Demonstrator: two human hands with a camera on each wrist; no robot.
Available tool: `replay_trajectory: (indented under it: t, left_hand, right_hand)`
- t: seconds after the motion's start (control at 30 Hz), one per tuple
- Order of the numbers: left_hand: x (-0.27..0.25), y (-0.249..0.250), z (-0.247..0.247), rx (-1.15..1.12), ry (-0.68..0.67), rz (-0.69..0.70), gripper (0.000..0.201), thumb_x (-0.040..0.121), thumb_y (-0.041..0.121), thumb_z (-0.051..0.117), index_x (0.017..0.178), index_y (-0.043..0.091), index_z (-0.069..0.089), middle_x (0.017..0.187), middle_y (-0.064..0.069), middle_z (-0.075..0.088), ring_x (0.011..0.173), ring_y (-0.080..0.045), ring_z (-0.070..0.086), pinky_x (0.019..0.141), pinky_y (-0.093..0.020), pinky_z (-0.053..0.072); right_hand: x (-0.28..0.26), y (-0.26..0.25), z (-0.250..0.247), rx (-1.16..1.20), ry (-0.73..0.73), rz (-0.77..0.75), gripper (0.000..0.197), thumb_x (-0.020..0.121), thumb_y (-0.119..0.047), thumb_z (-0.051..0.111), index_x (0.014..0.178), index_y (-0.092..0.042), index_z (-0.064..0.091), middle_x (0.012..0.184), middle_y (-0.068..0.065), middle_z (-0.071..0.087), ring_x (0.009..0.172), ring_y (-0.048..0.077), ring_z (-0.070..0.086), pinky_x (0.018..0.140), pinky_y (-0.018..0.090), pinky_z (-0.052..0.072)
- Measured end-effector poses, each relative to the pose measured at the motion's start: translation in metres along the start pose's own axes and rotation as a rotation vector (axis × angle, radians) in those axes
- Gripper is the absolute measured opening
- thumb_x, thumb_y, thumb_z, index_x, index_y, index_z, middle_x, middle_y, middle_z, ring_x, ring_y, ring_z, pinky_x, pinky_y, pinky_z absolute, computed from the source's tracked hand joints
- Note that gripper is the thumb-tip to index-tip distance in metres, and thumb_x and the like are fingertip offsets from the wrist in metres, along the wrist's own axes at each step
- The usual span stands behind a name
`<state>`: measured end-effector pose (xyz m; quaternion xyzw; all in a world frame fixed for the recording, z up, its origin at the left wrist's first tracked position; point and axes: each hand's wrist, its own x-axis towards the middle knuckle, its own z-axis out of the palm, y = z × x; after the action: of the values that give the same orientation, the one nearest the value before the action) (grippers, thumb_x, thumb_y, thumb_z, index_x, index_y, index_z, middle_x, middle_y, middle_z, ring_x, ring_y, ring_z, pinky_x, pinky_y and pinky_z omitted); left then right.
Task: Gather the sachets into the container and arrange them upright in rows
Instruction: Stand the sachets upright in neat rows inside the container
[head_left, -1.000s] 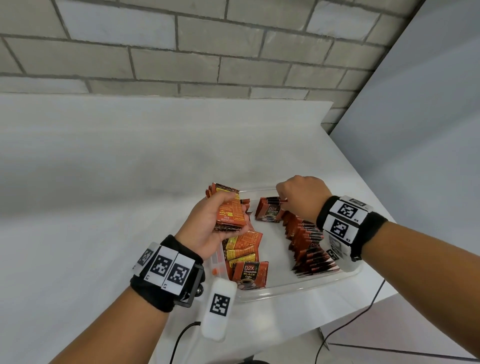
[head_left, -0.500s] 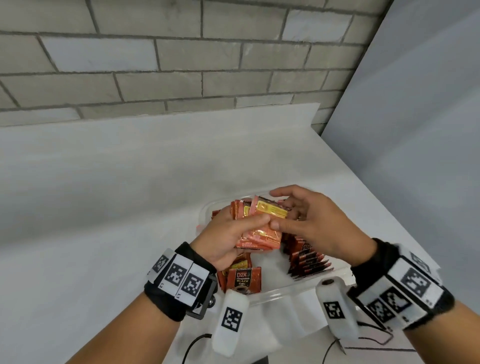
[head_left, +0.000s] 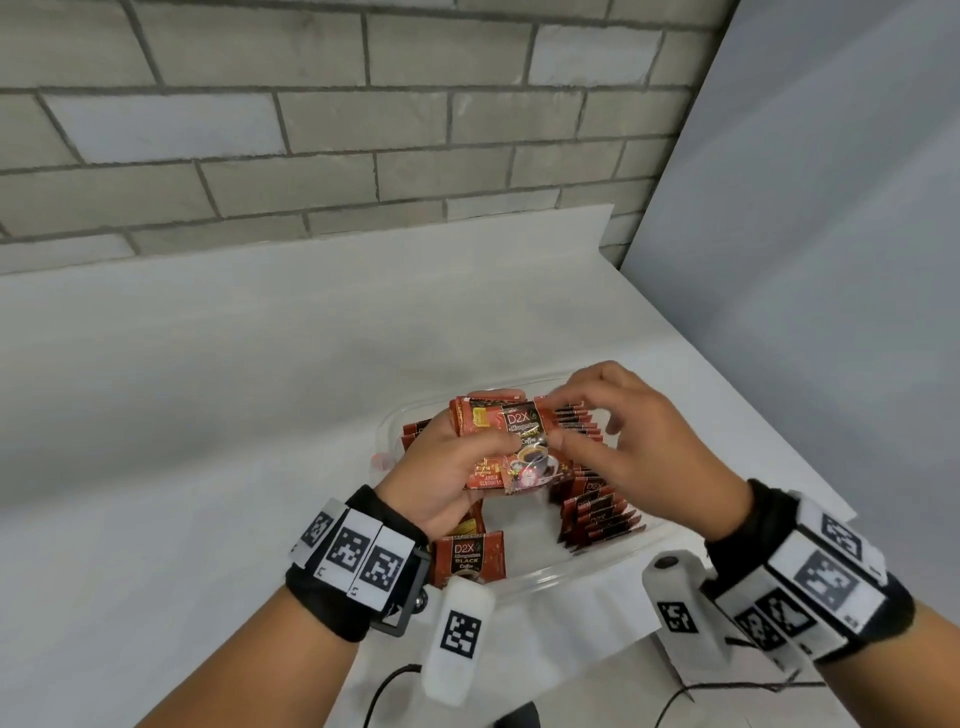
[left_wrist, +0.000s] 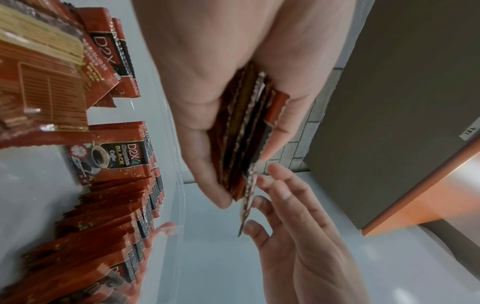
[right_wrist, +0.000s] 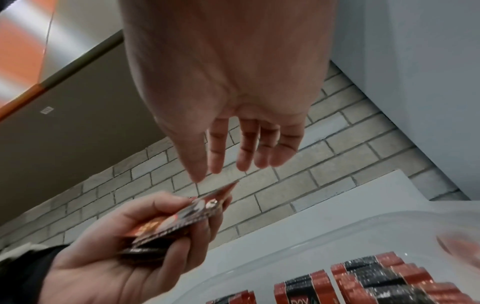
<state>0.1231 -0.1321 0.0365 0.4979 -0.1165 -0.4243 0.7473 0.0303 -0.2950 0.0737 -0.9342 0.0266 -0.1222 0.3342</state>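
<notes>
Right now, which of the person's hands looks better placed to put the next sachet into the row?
Probably the right hand. Its fingers are free and already at the front sachet, above the upright row. The left hand is busy gripping the stack of sachets.

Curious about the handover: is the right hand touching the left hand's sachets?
Cannot tell: left wrist view suggests right hand meets sachets; right wrist view suggests a gap.

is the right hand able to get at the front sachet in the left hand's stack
Probably yes. The right hand is beside the stack held by the left hand, fingers open at the front sachet's edge, nothing between them.
</notes>
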Motion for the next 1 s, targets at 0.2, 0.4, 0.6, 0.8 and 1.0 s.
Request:
replay_trajectory:
  t: [0.2,0.4,0.6,0.8,1.0]
  left_hand:
    - [-0.007,0.004,-0.004,0.019,0.012,0.039,0.032,0.078,0.005,0.064,0.110,0.012,0.063,0.099,-0.013,0.072,0.087,-0.027,0.070,0.070,-0.038,0.059]
    - [-0.008,0.010,-0.036,-0.033,0.250,0.047,0.010,0.089,0.017,0.062,0.099,0.017,0.060,0.083,-0.010,0.061,0.071,-0.022,0.061,0.073,-0.039,0.051]
    - [-0.011,0.010,-0.053,-0.085,0.279,0.043,0.013,0.091,0.015,0.060,0.104,0.016,0.058,0.080,-0.008,0.063,0.066,-0.020,0.062,0.069,-0.036,0.051]
    - [-0.013,0.009,-0.061,-0.171,0.256,0.030,0.020,0.092,0.014,0.057,0.112,0.014,0.057,0.079,-0.008,0.063,0.066,-0.019,0.062,0.067,-0.034,0.053]
    - [-0.011,0.009,-0.064,-0.214,0.240,0.006,0.029,0.092,0.015,0.057,0.121,0.012,0.056,0.078,-0.008,0.064,0.063,-0.018,0.063,0.065,-0.032,0.056]
  right_hand:
    - [0.025,-0.009,-0.005,-0.035,-0.231,0.094,0.028,0.083,-0.016,0.071,0.106,-0.031,0.064,0.085,-0.015,0.062,0.074,0.003,0.055,0.067,0.009,0.041]
    - [0.048,0.007,0.000,-0.183,-0.270,0.176,0.015,0.082,-0.014,0.071,0.082,-0.025,0.061,0.076,-0.010,0.061,0.063,-0.001,0.052,0.059,0.006,0.038]
    - [0.080,0.024,0.038,-0.497,-0.494,0.225,0.013,0.081,-0.017,0.071,0.080,-0.023,0.059,0.076,-0.008,0.057,0.075,0.014,0.055,0.062,0.022,0.039]
    - [0.093,0.027,0.052,-0.664,-0.524,0.246,0.008,0.081,-0.019,0.069,0.082,-0.020,0.061,0.088,0.000,0.061,0.082,0.020,0.059,0.059,0.023,0.038]
    - [0.093,0.022,0.058,-0.831,-0.559,0.209,0.006,0.084,-0.017,0.062,0.088,-0.015,0.064,0.093,0.006,0.062,0.082,0.026,0.059,0.056,0.024,0.036]
